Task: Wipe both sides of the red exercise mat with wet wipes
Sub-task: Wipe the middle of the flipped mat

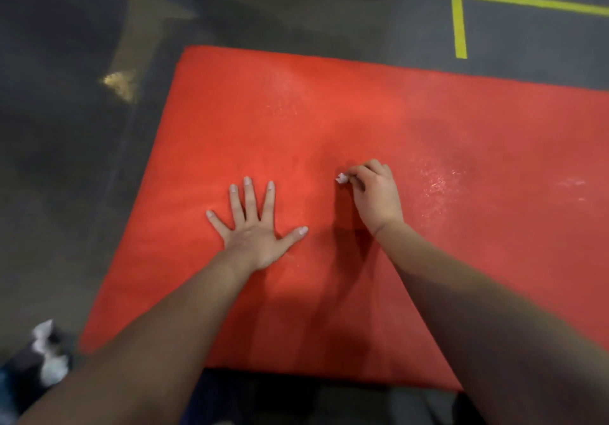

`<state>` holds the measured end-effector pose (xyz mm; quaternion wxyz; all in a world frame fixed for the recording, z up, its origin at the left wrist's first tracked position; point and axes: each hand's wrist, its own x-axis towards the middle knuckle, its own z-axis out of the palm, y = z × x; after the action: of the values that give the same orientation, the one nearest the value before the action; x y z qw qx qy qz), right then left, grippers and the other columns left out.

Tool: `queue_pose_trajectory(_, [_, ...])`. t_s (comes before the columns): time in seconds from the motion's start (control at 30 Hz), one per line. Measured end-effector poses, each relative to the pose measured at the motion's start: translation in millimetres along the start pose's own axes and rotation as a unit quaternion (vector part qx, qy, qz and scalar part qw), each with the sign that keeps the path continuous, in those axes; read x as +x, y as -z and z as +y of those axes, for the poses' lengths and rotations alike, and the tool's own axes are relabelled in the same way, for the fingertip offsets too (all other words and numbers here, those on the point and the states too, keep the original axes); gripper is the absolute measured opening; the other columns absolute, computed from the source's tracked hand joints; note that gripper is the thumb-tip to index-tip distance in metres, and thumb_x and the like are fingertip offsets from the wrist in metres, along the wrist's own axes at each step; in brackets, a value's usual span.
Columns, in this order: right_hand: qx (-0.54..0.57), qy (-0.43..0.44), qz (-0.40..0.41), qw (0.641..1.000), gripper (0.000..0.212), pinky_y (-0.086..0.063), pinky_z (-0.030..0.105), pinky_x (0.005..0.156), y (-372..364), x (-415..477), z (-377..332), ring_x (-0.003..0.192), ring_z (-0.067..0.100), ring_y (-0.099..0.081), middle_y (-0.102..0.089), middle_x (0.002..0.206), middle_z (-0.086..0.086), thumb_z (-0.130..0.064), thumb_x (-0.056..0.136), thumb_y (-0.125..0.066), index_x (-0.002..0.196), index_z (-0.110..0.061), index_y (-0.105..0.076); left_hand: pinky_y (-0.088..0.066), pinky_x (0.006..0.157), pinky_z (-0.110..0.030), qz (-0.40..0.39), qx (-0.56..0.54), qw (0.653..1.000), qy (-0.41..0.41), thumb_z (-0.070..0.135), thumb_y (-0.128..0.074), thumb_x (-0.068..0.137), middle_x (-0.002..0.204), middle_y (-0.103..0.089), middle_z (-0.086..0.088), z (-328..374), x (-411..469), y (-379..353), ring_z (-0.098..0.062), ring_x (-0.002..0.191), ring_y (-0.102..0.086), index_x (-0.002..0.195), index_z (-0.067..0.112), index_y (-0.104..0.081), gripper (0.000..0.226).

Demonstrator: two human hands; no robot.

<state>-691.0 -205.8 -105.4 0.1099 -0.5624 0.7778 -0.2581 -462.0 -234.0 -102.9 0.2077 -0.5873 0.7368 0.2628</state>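
- The red exercise mat (362,111) is lying flat on the dark floor (66,160), its near edge running just in front of the person.
- The left hand (255,226) is pressing flat on the mat's left half with fingers straight and spread. It is grasping nothing and is probably acting as a brace.
- The right hand (375,193) is clenching a small wadded wet wipe (341,178) against the mat's middle, with only a white tip showing.
- Damp patches (435,187) are glistening on the mat, right of the wiping hand.
- Risk: the wad is covering a narrow path, so strips are likely to go unwiped. The knuckles may also be rubbing the mat instead of the wipe.
- Risk: the mat may slide if the brace lifts during a hard stroke.
- White crumpled pieces (49,358) are lying off the mat's near-left corner — too blurred to identify.
- No brand, label or writing is readable. Yellow lines (459,12) beyond the mat's far edge are plain floor marking.
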Motion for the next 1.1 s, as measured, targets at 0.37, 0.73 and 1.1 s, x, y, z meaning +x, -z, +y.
queue_pose_trajectory(0.37, [-0.054,0.004,-0.056,0.997,0.025,-0.048,0.048,0.075,0.3,-7.1,-18.0,0.089,0.035,-0.061,-0.062,0.088,0.004,-0.029,0.084,-0.052,0.077,-0.023,-0.074,0.020,0.107,-0.076,-0.063,0.003,0.998,0.000,0.101,-0.026,0.070,0.145,0.060,0.001,-0.2,2.5,10.2,-0.029,0.137,0.053,0.147,0.044,0.039,0.115])
queue_pose_trajectory(0.73, [-0.015,-0.017,-0.056,0.998,0.006,-0.041,0.043,0.074,3.3,-96.6,-34.3,0.089,0.028,-0.063,-0.063,0.088,-0.004,-0.021,0.089,-0.074,0.085,-0.026,-0.072,0.022,0.107,-0.076,-0.063,-0.002,0.998,-0.012,0.100,-0.028,0.072,0.145,0.060,0.000,-2.5,-0.7,11.1,-0.030,0.136,0.054,0.148,0.043,0.038,0.116])
queue_pose_trajectory(1.1, [-0.054,-0.037,-0.088,0.994,0.010,-0.041,0.046,0.076,-1.5,-79.7,-49.0,0.096,0.032,-0.058,-0.061,0.095,0.000,-0.026,0.093,-0.060,0.090,-0.027,-0.069,0.023,0.106,-0.075,-0.045,-0.006,0.999,-0.024,0.098,-0.028,0.076,0.148,0.058,-0.001,-4.5,-1.6,8.1,-0.031,0.137,0.053,0.150,0.042,0.036,0.112])
